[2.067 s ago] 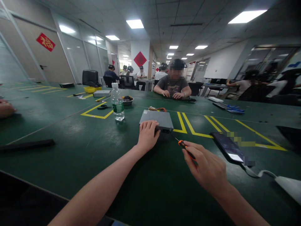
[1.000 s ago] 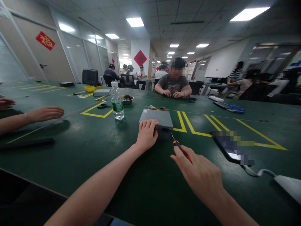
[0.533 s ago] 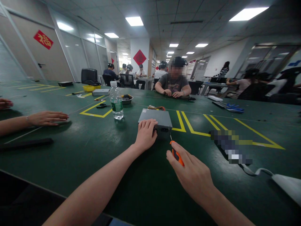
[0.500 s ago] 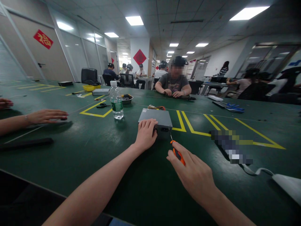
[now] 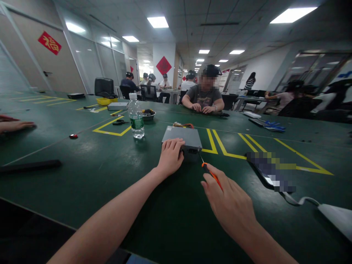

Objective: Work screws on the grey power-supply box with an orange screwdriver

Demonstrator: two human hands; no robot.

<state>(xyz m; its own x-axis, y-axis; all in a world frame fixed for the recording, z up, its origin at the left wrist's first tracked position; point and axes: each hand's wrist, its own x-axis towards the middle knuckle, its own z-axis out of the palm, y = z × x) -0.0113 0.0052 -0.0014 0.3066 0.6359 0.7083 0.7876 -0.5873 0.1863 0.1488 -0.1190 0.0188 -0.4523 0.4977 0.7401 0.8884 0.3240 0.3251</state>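
A grey metal computer power supply [image 5: 187,135] lies on the green table, with a bundle of cables [image 5: 183,125] at its far side. My left hand [image 5: 172,156] grips its near left part, fingers over the top and thumb at the front face. In my right hand [image 5: 229,200] is a screwdriver [image 5: 213,175] with an orange and black handle. Its thin shaft slants up to the lower right corner of the power supply's front, by the socket. Whether the tip sits in a screw is too small to tell.
A water bottle [image 5: 136,119] stands left of the power supply, near a metal bowl [image 5: 148,115]. To the right lie a blurred phone-like device [image 5: 266,172] with a white cable and blue gloves [image 5: 271,125]. A co-worker's hand [image 5: 19,125] rests far left; another person sits opposite.
My right hand and the screwdriver handle have shifted slightly right and down. The co-worker's hand at left has drawn back, leaving a small red object on the table. My left hand stays put.
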